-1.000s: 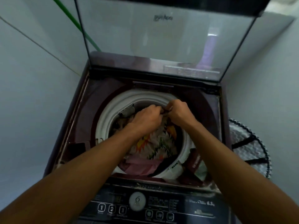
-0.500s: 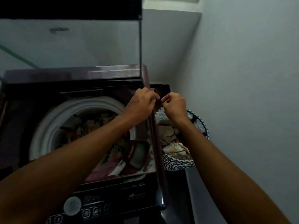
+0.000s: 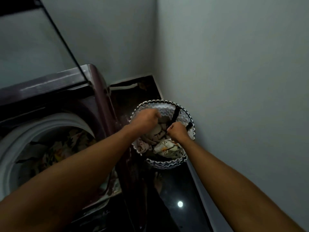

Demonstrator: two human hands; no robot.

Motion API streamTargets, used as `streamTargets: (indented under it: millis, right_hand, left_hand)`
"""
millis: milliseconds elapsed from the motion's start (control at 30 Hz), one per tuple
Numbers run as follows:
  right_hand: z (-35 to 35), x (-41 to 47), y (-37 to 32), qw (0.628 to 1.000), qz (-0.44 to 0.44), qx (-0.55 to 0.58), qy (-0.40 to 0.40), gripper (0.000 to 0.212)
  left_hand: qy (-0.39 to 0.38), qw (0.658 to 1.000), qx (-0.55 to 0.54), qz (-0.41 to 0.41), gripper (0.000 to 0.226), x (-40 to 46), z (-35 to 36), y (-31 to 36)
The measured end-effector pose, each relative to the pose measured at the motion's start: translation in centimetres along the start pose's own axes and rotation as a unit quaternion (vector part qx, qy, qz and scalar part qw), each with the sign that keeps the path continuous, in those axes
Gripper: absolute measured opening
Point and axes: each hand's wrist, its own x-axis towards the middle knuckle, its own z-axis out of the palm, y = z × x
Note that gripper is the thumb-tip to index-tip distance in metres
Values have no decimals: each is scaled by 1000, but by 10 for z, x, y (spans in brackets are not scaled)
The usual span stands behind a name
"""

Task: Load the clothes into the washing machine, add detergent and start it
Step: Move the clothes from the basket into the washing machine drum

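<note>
Both hands reach into the laundry basket (image 3: 167,164) beside the washing machine (image 3: 50,101).
Right hand (image 3: 177,131) fisted; its grip unclear. Left hand (image 3: 145,118) curls toward the clothes (image 3: 165,148); hold hidden. Loading continues: next, lift a garment across into the drum (image 3: 25,131), left of the basket.

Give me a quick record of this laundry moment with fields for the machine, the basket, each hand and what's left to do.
machine: washing machine with lid up, patterned clothes in the drum
basket: woven laundry basket on the floor between machine and wall, clothes inside
left hand: left hand reaching into the basket; grip unclear
right hand: right hand curled in a fist over the basket clothes; whether it holds cloth is unclear
remaining: clothes left in basket; detergent not in view
</note>
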Motion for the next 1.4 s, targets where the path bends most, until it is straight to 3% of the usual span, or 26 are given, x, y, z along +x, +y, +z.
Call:
streamTargets:
  millis: [100,333,533,633,700,767,900,967,1200,1400]
  right_hand:
    - [16,18,19,998,25,-34,-52,12]
    - [73,66,60,992,113,-6,-50,53]
    - [111,83,103,989,85,-118,-21,73]
    - [121,78,129,986,60,-147,-53,76]
    - [125,75,141,981,45,-167,-84,76]
    - [126,74,145,976,41,-191,-96,71]
    - [122,75,137,960,35,-255,-110,42]
    - [116,75,129,960,19,-263,-97,37]
    - [101,68,101,985,-41,-166,-6,39]
    - [98,58,101,968,-74,-239,-8,38]
  left_hand:
    - [-39,998,-4,-43,29,17,34,0]
    - [-85,985,-39,-142,29,57,124,-37]
    - [-95,973,-47,-203,34,62,170,-59]
    - [-131,969,-43,-204,53,62,193,-69]
    - [-149,964,-38,-218,60,64,206,-77]
    - [-147,961,-47,-231,53,64,205,-72]
    - [-112,964,-68,-230,37,64,192,-60]
    - [-113,964,-71,-228,37,65,190,-60]
    - [-156,964,-21,-213,46,65,171,-49]
    - [-145,964,-7,-224,48,67,168,-43]
